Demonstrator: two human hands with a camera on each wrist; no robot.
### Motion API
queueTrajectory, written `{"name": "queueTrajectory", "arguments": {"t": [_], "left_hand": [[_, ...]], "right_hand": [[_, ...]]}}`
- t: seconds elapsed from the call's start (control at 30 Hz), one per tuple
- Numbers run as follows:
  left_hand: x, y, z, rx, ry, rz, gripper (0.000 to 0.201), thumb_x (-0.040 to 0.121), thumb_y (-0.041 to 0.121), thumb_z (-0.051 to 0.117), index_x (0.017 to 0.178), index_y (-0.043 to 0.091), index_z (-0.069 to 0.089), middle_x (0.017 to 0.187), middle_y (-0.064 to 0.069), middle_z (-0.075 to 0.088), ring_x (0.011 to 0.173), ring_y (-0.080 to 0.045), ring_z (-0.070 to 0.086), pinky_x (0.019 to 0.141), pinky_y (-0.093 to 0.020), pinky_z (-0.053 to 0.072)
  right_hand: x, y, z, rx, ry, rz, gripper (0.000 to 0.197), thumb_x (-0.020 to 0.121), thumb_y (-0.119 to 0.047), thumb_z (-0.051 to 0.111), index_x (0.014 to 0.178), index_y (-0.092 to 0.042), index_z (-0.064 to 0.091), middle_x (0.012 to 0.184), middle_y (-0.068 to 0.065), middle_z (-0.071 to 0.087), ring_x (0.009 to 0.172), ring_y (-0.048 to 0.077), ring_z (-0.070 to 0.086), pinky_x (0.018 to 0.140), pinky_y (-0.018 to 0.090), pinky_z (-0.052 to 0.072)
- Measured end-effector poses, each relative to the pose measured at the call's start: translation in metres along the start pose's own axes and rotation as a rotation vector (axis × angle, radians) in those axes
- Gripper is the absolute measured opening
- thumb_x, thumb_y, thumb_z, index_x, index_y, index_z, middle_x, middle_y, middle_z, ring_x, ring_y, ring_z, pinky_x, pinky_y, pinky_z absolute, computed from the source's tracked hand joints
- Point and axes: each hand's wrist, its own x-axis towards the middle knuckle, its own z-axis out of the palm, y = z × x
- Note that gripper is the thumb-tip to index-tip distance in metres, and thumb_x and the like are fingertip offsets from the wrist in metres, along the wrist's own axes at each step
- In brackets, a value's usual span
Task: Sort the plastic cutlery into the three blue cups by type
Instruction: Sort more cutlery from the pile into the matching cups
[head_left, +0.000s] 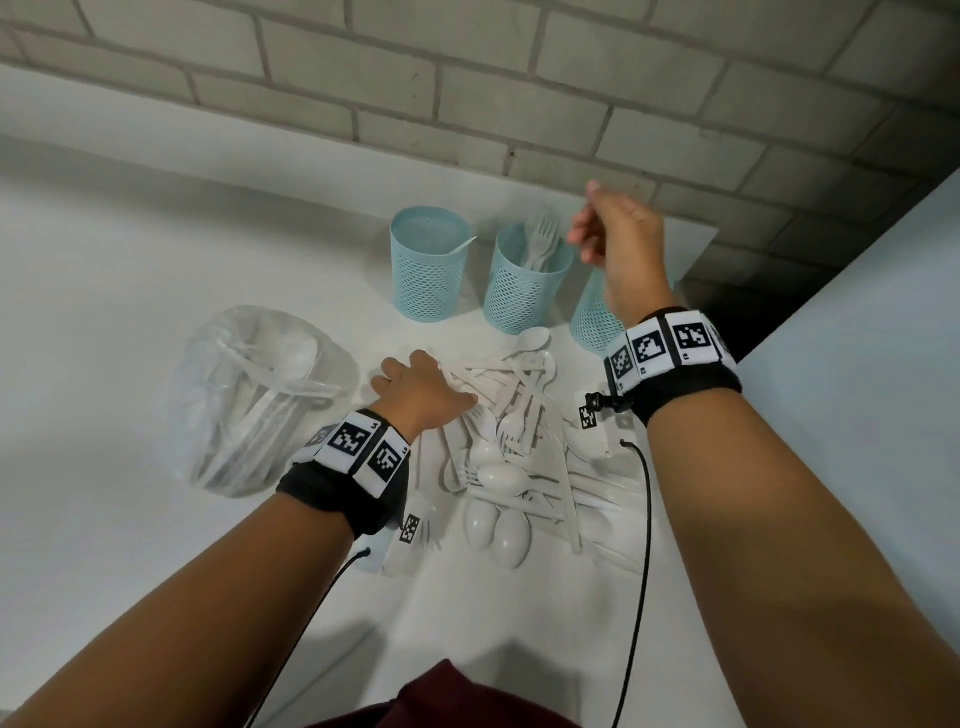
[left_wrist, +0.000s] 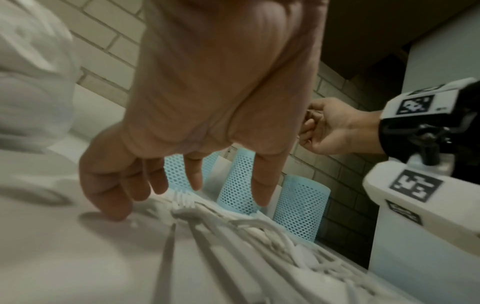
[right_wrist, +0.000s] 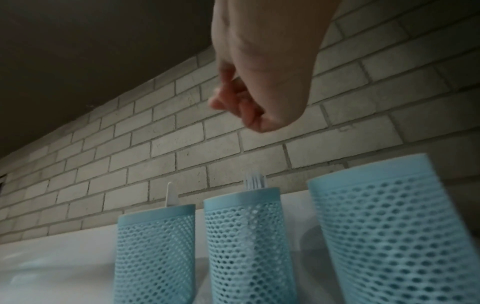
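Resting my left hand (head_left: 421, 392), fingers spread, on the jumbled pile of white plastic cutlery (head_left: 511, 415) on the counter (head_left: 130, 260); my right hand (head_left: 618, 234) hangs above the blue mesh cups (head_left: 519, 296), fingers curled, empty.

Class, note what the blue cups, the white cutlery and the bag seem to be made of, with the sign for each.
Cups: likely moulded plastic, matt; even mesh holes, solid rim.
Cutlery: probably plastic, smooth, slightly glossy; thin, uniformly white.
Bag: thin clear plastic film; see-through, creased, shiny.
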Motion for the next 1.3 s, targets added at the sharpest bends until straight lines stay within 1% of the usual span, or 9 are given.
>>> {"name": "queueTrajectory", "arguments": {"t": [0.13,0.3,0.53,0.7,0.8,0.9,1.13,1.23,1.3], "left_hand": [[-0.007,-0.001,0.002,0.033,-0.009,-0.022,0.091,0.08,0.049,0.064,0.144,0.009,0.014,0.146,-0.019,0.021,0.136,-0.036,0.024,0.108,-0.043,0.028],[-0.014,-0.003,0.008,0.076,0.013,0.031,0.085,0.085,0.037,0.064,0.141,0.004,0.009,0.138,-0.022,0.035,0.126,-0.034,0.042,0.099,-0.039,0.039],[-0.014,0.003,0.016,0.12,-0.017,0.082,0.073,0.091,0.02,0.055,0.139,-0.008,0.008,0.133,-0.018,0.047,0.121,-0.03,0.05,0.093,-0.031,0.043],[-0.013,0.007,0.014,0.164,-0.014,0.15,0.049,0.095,0.021,0.045,0.132,-0.011,0.038,0.136,-0.021,0.043,0.123,-0.028,0.047,0.098,-0.028,0.04],[-0.012,0.009,0.015,0.138,0.009,0.182,0.047,0.096,0.029,0.045,0.123,-0.01,0.049,0.13,-0.023,0.05,0.121,-0.029,0.048,0.097,-0.029,0.04],[-0.01,0.01,0.021,0.073,0.038,0.166,0.059,0.097,0.035,0.043,0.133,-0.01,0.036,0.137,-0.026,0.038,0.126,-0.03,0.044,0.101,-0.03,0.037],[0.0,0.015,0.029,-0.135,0.101,0.09,0.057,0.092,0.012,0.053,0.133,-0.015,0.023,0.135,-0.021,0.044,0.124,-0.029,0.047,0.095,-0.027,0.04],[0.007,0.012,0.028,-0.268,0.063,0.078,0.07,0.087,0.011,0.061,0.137,-0.013,0.019,0.133,-0.018,0.046,0.125,-0.029,0.046,0.092,-0.027,0.041],[0.017,0.008,0.029,-0.362,0.031,0.083,0.061,0.083,0.012,0.066,0.131,-0.01,0.037,0.123,-0.018,0.055,0.118,-0.032,0.053,0.088,-0.03,0.045]], "right_hand": [[-0.028,0.007,-0.017,-0.788,-0.563,0.43,0.021,0.089,-0.032,0.061,0.08,-0.013,0.065,0.069,-0.001,0.068,0.056,0.009,0.057,0.051,0.017,0.042],[-0.048,0.045,-0.032,-1.44,-0.576,0.516,0.03,0.08,-0.035,0.069,0.069,-0.011,0.056,0.085,0.003,0.066,0.078,0.021,0.062,0.078,0.03,0.049],[-0.08,0.055,-0.027,-1.292,-0.428,0.486,0.031,0.083,-0.033,0.061,0.066,-0.014,0.042,0.076,0.004,0.051,0.069,0.019,0.05,0.065,0.026,0.039],[-0.087,0.061,-0.013,-1.284,-0.399,0.425,0.017,0.087,-0.014,0.056,0.1,-0.004,0.054,0.101,0.011,0.057,0.09,0.026,0.055,0.072,0.027,0.04],[-0.083,0.068,-0.007,-1.274,-0.404,0.395,0.008,0.085,-0.01,0.055,0.082,-0.003,0.053,0.099,0.013,0.062,0.085,0.025,0.054,0.069,0.026,0.04],[-0.079,0.073,-0.004,-1.288,-0.441,0.379,0.032,0.086,-0.014,0.054,0.059,-0.012,0.037,0.078,0.008,0.052,0.081,0.022,0.048,0.069,0.026,0.037],[-0.076,0.074,-0.004,-1.113,-0.527,0.406,0.034,0.083,-0.013,0.055,0.054,-0.014,0.038,0.058,0.0,0.039,0.054,0.013,0.037,0.052,0.022,0.03],[-0.075,0.068,-0.004,-0.934,-0.55,0.451,0.006,0.081,-0.013,0.063,0.078,-0.013,0.057,0.062,0.002,0.052,0.056,0.014,0.046,0.055,0.023,0.038],[-0.074,0.068,-0.006,-0.819,-0.566,0.521,0.024,0.084,-0.009,0.062,0.107,-0.012,0.06,0.066,0.002,0.055,0.053,0.013,0.047,0.051,0.023,0.038]]}}
